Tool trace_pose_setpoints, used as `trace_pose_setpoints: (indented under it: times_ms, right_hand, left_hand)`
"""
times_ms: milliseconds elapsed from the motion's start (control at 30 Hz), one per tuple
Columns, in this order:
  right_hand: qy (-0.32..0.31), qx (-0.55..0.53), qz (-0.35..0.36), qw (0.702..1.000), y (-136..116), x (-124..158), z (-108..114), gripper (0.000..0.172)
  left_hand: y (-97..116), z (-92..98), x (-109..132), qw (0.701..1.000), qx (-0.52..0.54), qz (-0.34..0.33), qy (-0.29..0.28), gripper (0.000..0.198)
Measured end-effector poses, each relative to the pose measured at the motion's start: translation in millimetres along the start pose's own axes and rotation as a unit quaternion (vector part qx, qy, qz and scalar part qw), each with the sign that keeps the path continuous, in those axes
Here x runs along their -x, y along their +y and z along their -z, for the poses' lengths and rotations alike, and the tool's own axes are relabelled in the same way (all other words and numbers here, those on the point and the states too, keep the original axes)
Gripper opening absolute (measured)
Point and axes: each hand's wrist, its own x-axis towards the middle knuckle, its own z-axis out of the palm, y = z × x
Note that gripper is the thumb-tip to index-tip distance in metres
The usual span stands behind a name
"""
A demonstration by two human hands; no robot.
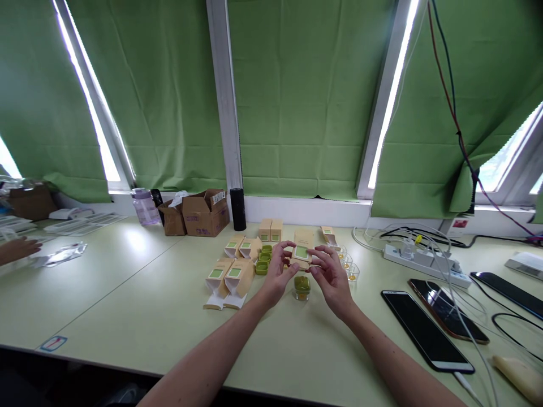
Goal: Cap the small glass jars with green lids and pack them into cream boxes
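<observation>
Between my two hands is a small tan carton [303, 239] with a green panel in a white border. My left hand [276, 272] grips its left side, and the fingers of my right hand [333, 279] are closed on its right side. Just below the carton, a small clear jar with a green lid [302, 286] stands on the table. Several green square lids [262, 267] are lined up to the left of my left hand. Clear jars [351, 271] stand beyond my right hand, partly hidden by it.
Tan cartons with open flaps [238, 277] lie at left; two upright cartons [270, 230] stand behind. Cardboard boxes [206, 213], a black cylinder [238, 210] and a purple bottle [145, 206] line the back. Phones [426, 329], cables and a power strip [424, 264] occupy the right. Another person's hand [19, 249] is far left.
</observation>
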Motion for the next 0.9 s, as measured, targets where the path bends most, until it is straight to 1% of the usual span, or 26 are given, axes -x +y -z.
trace_pose_setpoints:
  times_ms: [267,567,900]
  right_hand:
    - [-0.007,0.002,0.008,1.000,5.1,0.6,0.7,0.033]
    - [-0.004,0.023,0.013,1.000,1.4,1.5,-1.3,0.035]
    - [0.010,0.030,0.013,0.999,5.0,0.9,-1.8,0.032]
  left_hand:
    - [-0.7,-0.3,0.0,1.000,0.014,0.003,0.003,0.052]
    - [-3.7,0.3,-0.8,1.000,-0.013,-0.013,0.012,0.051]
    - [-6.3,0.0,-0.6,0.999,-0.043,-0.021,0.016,0.049]
